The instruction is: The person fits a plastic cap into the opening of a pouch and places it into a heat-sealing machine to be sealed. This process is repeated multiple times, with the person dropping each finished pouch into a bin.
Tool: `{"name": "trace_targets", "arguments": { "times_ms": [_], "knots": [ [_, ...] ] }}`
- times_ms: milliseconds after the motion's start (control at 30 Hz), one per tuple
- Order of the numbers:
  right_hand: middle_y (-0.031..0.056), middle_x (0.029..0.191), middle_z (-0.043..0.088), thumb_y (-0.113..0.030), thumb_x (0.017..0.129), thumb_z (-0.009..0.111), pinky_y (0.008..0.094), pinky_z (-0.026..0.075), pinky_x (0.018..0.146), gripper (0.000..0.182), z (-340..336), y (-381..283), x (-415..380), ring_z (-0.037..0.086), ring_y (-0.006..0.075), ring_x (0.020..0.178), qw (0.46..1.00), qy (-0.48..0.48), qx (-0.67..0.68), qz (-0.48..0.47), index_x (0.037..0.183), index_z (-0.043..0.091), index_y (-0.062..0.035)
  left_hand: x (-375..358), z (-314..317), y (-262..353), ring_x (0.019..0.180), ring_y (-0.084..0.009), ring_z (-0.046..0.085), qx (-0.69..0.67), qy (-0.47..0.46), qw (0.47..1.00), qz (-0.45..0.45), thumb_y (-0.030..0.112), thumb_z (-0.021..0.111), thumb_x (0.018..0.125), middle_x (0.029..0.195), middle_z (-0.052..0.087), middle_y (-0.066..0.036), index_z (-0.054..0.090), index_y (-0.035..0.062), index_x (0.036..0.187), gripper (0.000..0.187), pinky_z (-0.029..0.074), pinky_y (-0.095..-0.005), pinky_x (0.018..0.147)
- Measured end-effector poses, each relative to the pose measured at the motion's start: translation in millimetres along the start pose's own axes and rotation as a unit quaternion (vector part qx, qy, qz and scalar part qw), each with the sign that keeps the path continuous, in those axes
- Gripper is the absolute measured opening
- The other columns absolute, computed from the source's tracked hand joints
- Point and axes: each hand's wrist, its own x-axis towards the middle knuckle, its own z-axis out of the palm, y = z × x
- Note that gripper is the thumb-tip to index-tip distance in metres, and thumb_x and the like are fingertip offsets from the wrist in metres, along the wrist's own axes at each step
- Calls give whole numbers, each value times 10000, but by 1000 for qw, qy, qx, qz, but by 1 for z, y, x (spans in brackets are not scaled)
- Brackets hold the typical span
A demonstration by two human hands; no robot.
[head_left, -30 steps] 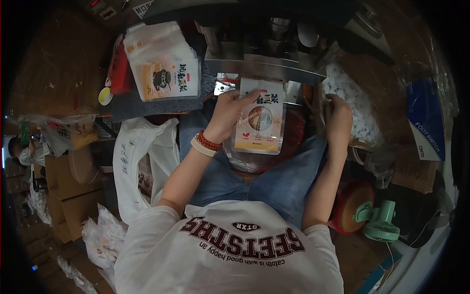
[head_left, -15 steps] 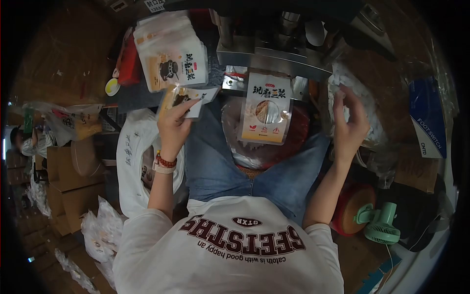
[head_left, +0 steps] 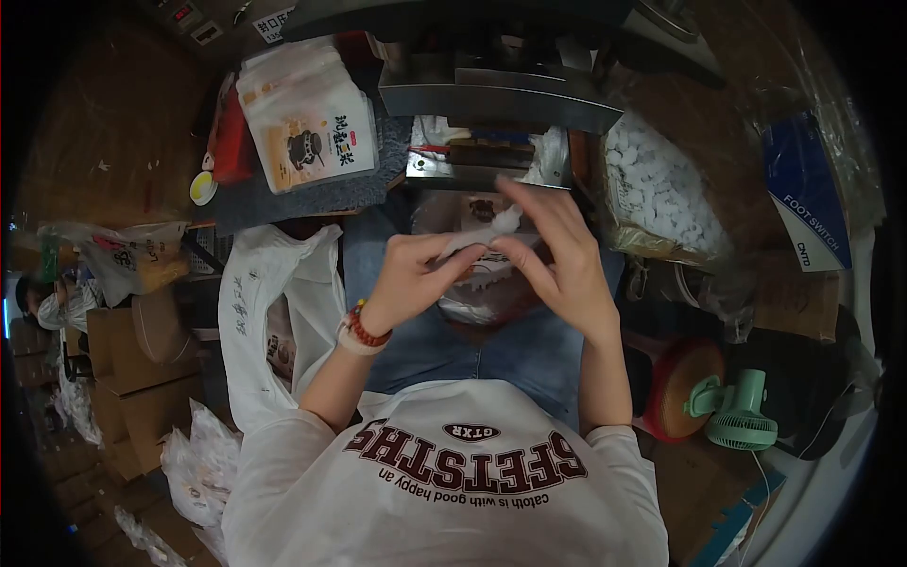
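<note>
My left hand (head_left: 416, 276) pinches a pale pouch (head_left: 461, 244), seen nearly edge-on above my lap. At the pouch's upper edge is a small white packet (head_left: 507, 219), between the thumb and fingers of my right hand (head_left: 565, 257). My right thumb touches the pouch edge; the other fingers are extended and slightly blurred. Beneath both hands, a clear plastic bag (head_left: 477, 307) on my lap holds printed pouches, partly hidden. Ahead sits a metal machine (head_left: 501, 99) with a steel plate (head_left: 482, 177) at its front.
Printed pouches (head_left: 316, 142) are stacked on a grey cloth (head_left: 283, 205) at upper left. A bag of small white packets (head_left: 657, 184) stands right of the machine. A white sack (head_left: 248, 331) is at left; a green fan (head_left: 742, 420) is at lower right.
Both hands have come together over my lap, bringing the pouch and white packet together. The printed pouch at the machine's front is no longer there. The view has shifted slightly.
</note>
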Motion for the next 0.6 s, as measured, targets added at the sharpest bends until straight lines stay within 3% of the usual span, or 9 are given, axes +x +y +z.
{"name": "trace_targets", "arguments": {
  "times_ms": [67,100,167,200,267,333,533,600],
  "knots": [
    [141,1098,633,-107,854,665,318,455,868,337,-2,17,-3,596,261,981,993,76,-34,88,1173,608,-13,9,22,-28,678,-108,660,-156,-42,958,-235,208,669,896,839,721,-68,706,-21,961,242,509,-247,598],
    [148,1112,620,-121,850,668,340,451,880,352,-14,22,-3,582,291,1006,986,105,-78,106,1177,596,-14,14,29,-37,716,-85,654,-258,-12,926,-274,200,657,908,861,713,-60,695,-47,961,255,518,-245,614],
    [158,1151,598,-148,862,651,377,439,903,339,-38,27,-3,553,329,1035,962,148,-161,165,1174,587,-32,35,26,-32,728,-98,660,-320,10,895,-309,190,659,903,872,712,-77,688,-52,965,252,522,-242,621],
    [158,1151,598,-148,862,651,377,439,903,339,-45,34,-4,553,329,1035,962,144,-163,164,1174,587,-32,46,24,-31,740,-110,667,-379,31,860,-340,181,660,899,883,711,-93,682,-57,970,249,526,-239,629],
    [157,1130,604,-139,866,634,404,442,886,283,-54,60,-2,564,334,993,901,125,-354,217,1129,619,-37,63,23,-38,770,-127,676,-407,35,856,-316,164,659,893,920,705,-114,660,-66,1008,258,540,-244,649],
    [161,1124,601,-135,861,626,432,440,870,285,-52,102,-15,564,349,969,893,91,-388,207,1132,620,-48,74,20,-42,786,-137,680,-447,31,826,-343,161,659,890,953,698,-126,649,-70,1033,272,549,-257,663],
    [173,995,637,-87,851,607,437,442,855,283,-48,117,-19,565,362,946,914,39,-318,247,1131,612,-49,71,12,-52,785,-126,673,-398,16,840,-368,213,665,887,922,703,-75,663,-40,1044,296,539,-245,693],
    [167,918,652,-62,853,597,446,458,826,254,-48,113,-21,584,363,898,912,88,-313,250,1105,622,-43,65,-14,-58,971,-198,646,-94,30,949,-300,312,711,844,1088,670,-83,624,24,1167,442,499,-362,864]
  ]
}}
